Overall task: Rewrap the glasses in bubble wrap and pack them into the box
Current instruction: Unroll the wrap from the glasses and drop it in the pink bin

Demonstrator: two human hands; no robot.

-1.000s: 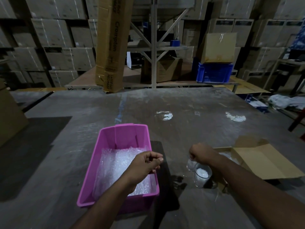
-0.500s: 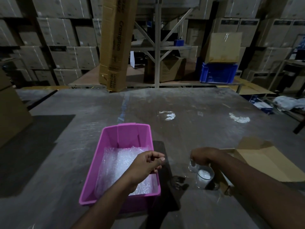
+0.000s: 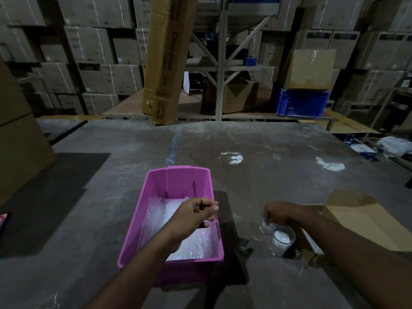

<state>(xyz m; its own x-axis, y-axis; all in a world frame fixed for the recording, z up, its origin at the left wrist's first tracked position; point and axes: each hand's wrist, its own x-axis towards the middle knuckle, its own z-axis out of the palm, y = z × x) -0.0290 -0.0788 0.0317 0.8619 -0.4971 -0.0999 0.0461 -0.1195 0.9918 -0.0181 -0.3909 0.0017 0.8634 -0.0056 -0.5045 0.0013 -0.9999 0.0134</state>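
A pink tub [image 3: 142, 219] sits in front of me with bubble wrap [image 3: 194, 246] lying in it. My left hand [image 3: 191, 217] hovers over the tub, thumb and fingers pinched on a thin, translucent edge of the wrap. My right hand [image 3: 283, 212] reaches down from above and grips the rim of a small clear glass [image 3: 266, 227] standing on the table. A second glass [image 3: 282, 241], with something white inside, stands just right of it under my wrist. An open cardboard box [image 3: 365, 221] lies at the right, partly hidden by my right forearm.
The work surface is a large grey table [image 3: 256, 175] with pale glare spots. A big cardboard carton [image 3: 20, 139] stands at its left edge. Beyond the far edge are a tall leaning carton [image 3: 165, 63], metal racking and a blue crate [image 3: 301, 102].
My right hand has sunk a little lower over the small glass. My left hand has stayed above the tub. The view has shifted slightly.
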